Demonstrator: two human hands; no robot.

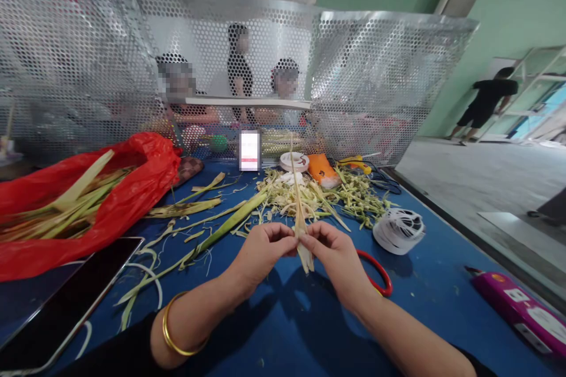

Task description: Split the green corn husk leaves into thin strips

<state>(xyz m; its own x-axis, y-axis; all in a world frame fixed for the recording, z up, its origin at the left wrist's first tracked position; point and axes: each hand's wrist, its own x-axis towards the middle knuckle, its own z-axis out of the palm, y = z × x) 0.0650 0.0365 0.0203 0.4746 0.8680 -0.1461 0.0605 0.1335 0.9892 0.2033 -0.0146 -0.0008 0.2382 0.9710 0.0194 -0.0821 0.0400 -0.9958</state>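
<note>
Both hands meet over the blue table, pinching one dried leaf strip between thumbs and fingertips. My left hand grips it from the left and my right hand from the right. The pale strip points away from me, its long thin tip rising toward the mesh and its wider ragged end hanging below the fingers. A red-handled tool, probably scissors, lies partly hidden behind my right hand. Beyond the fingers spreads a heap of leaf scraps. A long green leaf lies left of it.
A red plastic bag of leaves and a large dark-screened device sit left. On the right are a white tape roll, a purple tool and an orange packet. Perforated metal panels stand behind; people are beyond them.
</note>
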